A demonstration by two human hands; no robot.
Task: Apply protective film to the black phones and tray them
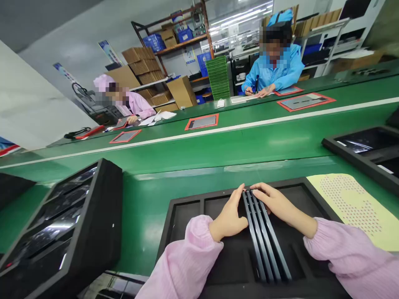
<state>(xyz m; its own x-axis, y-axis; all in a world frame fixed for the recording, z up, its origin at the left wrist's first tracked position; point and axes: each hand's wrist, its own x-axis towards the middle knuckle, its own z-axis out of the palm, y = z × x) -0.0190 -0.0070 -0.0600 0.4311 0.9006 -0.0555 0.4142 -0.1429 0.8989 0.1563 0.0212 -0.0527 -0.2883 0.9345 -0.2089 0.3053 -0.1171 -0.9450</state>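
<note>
- Green workbench (146, 211): spans the view; red-edged mats (202, 121) lie along its far side.
- Black compartment tray (183, 214): in front of the person, its raised dividers near the panels' lower ends; a possible snag.
- Tall black tray stack (107, 220): to the left, well apart from the hands.
- Co-worker in a blue jacket (289, 60): across the bench, clear of the work.
- Yellow dotted sheet (382, 232): at the tray's right side, near the right sleeve.
- Slim dark panels (264, 241): about four, on edge over the tray's middle. Step, as judged: steadying the row; next move likely needs even side pressure.
- Left hand (229, 216), right hand (279, 203): clasp the row's far end between them; right thumb hidden.
</note>
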